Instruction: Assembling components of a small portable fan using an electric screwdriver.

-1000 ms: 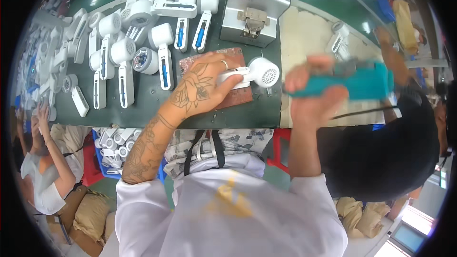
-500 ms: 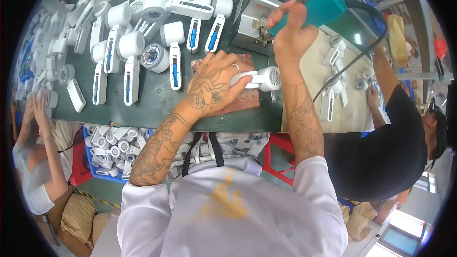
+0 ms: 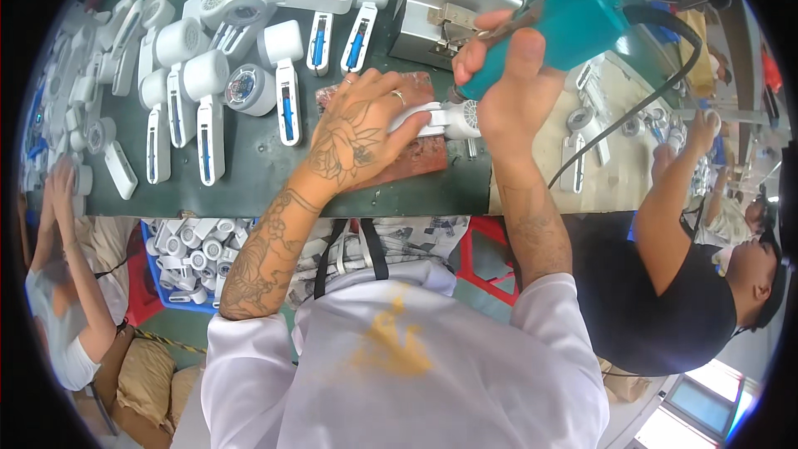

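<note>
My left hand (image 3: 357,135) holds a white handheld fan (image 3: 457,120) down on a reddish-brown pad (image 3: 426,160); the fan's round grille end points right. My right hand (image 3: 522,104) grips a teal electric screwdriver (image 3: 575,29), tilted with its nose down and left. Its tip is close over the fan, near where handle meets head; whether it touches cannot be made out. Left of my hands lie several white fans with open handles that show blue cells, such as one fan (image 3: 288,104) close by.
Behind the pad stands a silver machine (image 3: 455,8). A black cable (image 3: 615,116) curves down from the screwdriver. Below the bench is a blue crate (image 3: 193,306) of fan parts, and a red stool (image 3: 486,262). Co-workers sit on both sides; one in black (image 3: 657,308) reaches across the right table.
My right hand has brought the screwdriver down toward the fan. My left hand stays on the fan. The view has shifted slightly, and the co-worker at right has raised an arm.
</note>
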A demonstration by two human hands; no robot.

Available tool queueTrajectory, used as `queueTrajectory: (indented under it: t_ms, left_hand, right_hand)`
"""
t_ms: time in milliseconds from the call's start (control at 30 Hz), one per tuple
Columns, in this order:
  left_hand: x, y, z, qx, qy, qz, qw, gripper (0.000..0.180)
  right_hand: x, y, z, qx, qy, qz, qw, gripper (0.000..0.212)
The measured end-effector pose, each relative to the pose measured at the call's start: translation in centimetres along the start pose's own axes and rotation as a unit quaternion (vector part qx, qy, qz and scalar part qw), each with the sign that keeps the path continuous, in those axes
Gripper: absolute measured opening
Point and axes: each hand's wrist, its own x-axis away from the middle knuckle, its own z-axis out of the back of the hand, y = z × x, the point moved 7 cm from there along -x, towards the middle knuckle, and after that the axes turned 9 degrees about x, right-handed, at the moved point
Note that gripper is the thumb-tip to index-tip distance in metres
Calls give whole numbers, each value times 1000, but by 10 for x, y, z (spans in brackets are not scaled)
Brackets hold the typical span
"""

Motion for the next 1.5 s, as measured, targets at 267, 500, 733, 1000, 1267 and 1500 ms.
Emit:
queueTrajectory:
  t_ms: [267, 500, 733, 1000, 1267, 1500]
  left_hand:
    - [0, 2, 0, -21, 2, 3, 1000, 29]
    - [-2, 7, 1, 2, -2, 15, 1000, 27]
    - [0, 6, 0, -6, 1, 5, 1000, 25]
    - [2, 5, 3, -15, 4, -18, 1000, 24]
    - [4, 9, 4, -14, 18, -45, 999, 26]
    - [2, 6, -1, 20, -26, -3, 999, 32]
  right_hand:
    - [9, 18, 1, 19, -4, -14, 1000, 52]
    - [14, 22, 2, 39, -13, 0, 999, 55]
    - [1, 10, 2, 49, -9, -4, 999, 53]
    - [-53, 10, 3, 118, 47, 119, 985, 50]
    - [-50, 14, -2, 108, 26, 56, 992, 48]
    - [14, -8, 12, 53, 17, -28, 998, 76]
